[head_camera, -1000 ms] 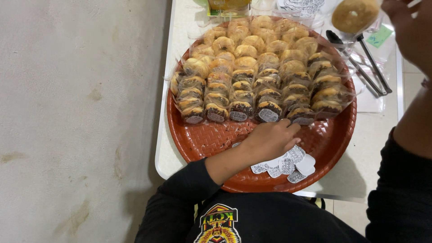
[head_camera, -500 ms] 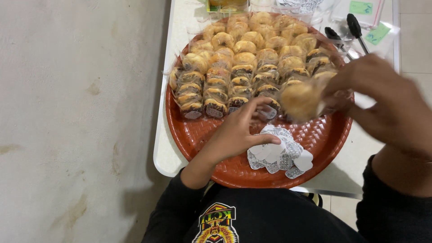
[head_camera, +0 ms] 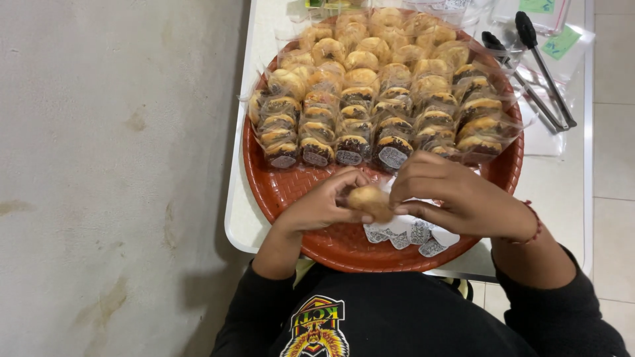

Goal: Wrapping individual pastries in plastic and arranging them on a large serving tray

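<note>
- A round golden pastry sits just below the middle of the frame, pinched between both hands above the near part of the tray, probably so it stays over the tray while it is handled.
- The left hand curls shut around the pastry's left side, fingertips touching it.
- The right hand closes on its right side, fingers bent over the top.
- Beneath the hands lies a small heap of white printed labels, within easy reach.
- The woven reddish-brown tray carries rows of wrapped pastries filling its upper half.
- Black tongs rest on the white table, upper right.
- Half a second ago the right hand held the pastry higher and further right, while the left rested on the labels; now both meet on it.
</note>
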